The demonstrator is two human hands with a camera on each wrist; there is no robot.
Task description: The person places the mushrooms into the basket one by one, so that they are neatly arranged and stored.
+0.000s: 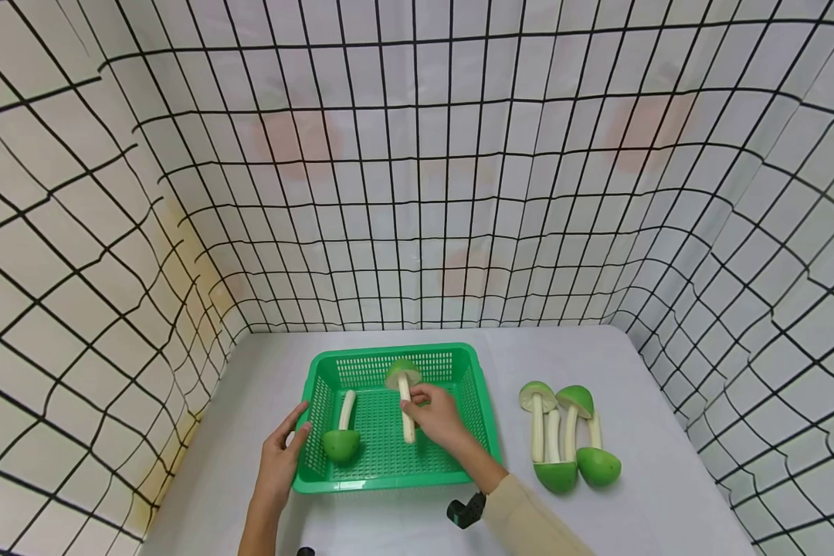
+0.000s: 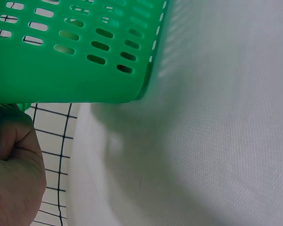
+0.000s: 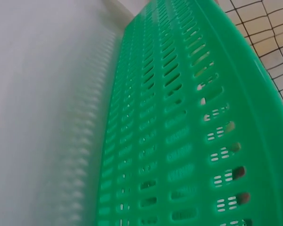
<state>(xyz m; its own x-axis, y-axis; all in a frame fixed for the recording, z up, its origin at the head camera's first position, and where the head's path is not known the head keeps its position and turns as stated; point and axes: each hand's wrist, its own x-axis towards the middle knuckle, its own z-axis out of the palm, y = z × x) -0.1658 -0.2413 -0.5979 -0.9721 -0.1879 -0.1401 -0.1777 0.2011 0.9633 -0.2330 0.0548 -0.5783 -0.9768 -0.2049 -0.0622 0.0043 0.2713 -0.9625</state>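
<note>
The right hand (image 1: 436, 417) has its grip closed around the pale stem of a toy mushroom (image 1: 405, 390), fingers curled over the stalk about midway, inside the green plastic basket (image 1: 386, 472). The mushroom's green cap points away from the person, toward the basket's far wall, and the stem's free end lies on the perforated floor just beside the palm.

To the left of that grip, a second toy mushroom (image 1: 343, 432) lies on the basket floor with its green cap toward the person and its stem pointing away, apart from the held one.

The left hand (image 1: 281, 452) rests against the basket's outer left wall with relaxed fingers and the thumb at the rim, its grip released, holding nothing. In the left wrist view the basket's slotted wall (image 2: 75, 52) sits just above the hand (image 2: 14, 169).

To the right of the held mushroom, outside the basket, a cluster of four more toy mushrooms (image 1: 566, 432) lies on the white surface (image 1: 667, 494), packed close together, two caps toward the person and two away.
</note>
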